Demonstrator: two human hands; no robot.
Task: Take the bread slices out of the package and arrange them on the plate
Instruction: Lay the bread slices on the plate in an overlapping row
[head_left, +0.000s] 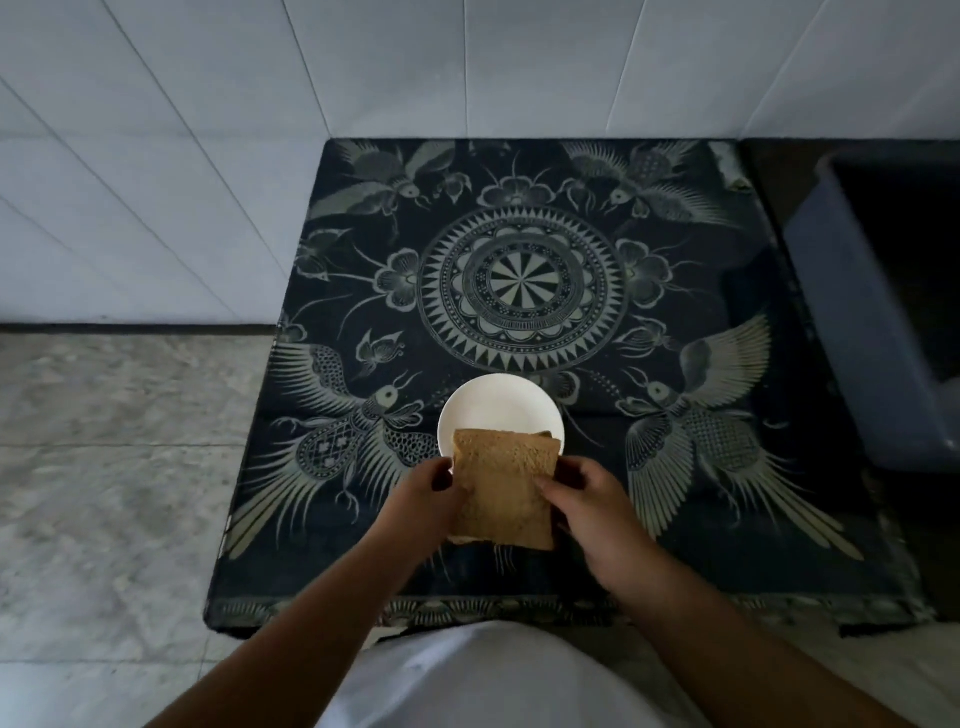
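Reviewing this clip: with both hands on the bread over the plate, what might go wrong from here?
1. The bread slices are pinched only at their side edges by the left hand and right hand; soft bread may tear or sag.
2. At least two slices appear stacked, so one could slip loose.
3. The plate looks barely wider than a slice, so bread may overhang onto the patterned cloth.

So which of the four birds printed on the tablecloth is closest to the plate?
The near-left bird, beside the left hand: its head and wing almost touch the white plate. The near-right bird sits farther off, and both far birds lie beyond the central medallion.
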